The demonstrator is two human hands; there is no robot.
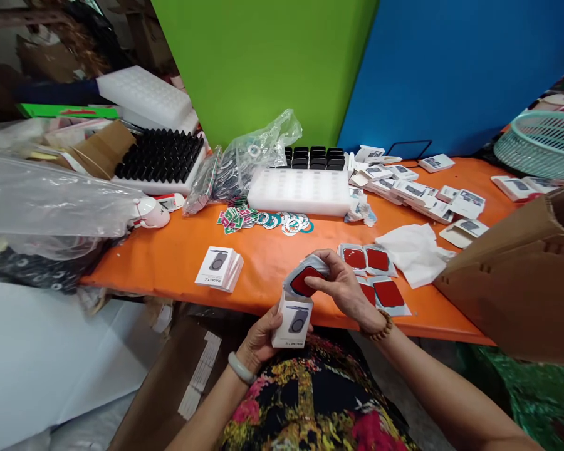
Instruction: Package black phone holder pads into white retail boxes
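My left hand (262, 335) is wrapped round a small white box (292, 324) printed MAGNETIC, held upright over my lap at the table's front edge. Its top is open. Between thumb and fingers, my right hand (341, 285) pinches a plastic-wrapped red pad (305, 281) right at the box's mouth. How far the pad reaches inside is hidden. Several more wrapped red pads (389, 293) lie on the orange table (169, 263) beside my right wrist. To the left, a short stack of the same white boxes (219, 269) rests near the edge.
White foam trays (301, 191) with black pieces stand at the back, by a clear plastic bag (263, 150). Rings (291, 222) and printed cards (235, 218) lie before them. Loose small boxes (418, 191), white tissue (413, 250) and a big cardboard carton (512, 282) occupy the right.
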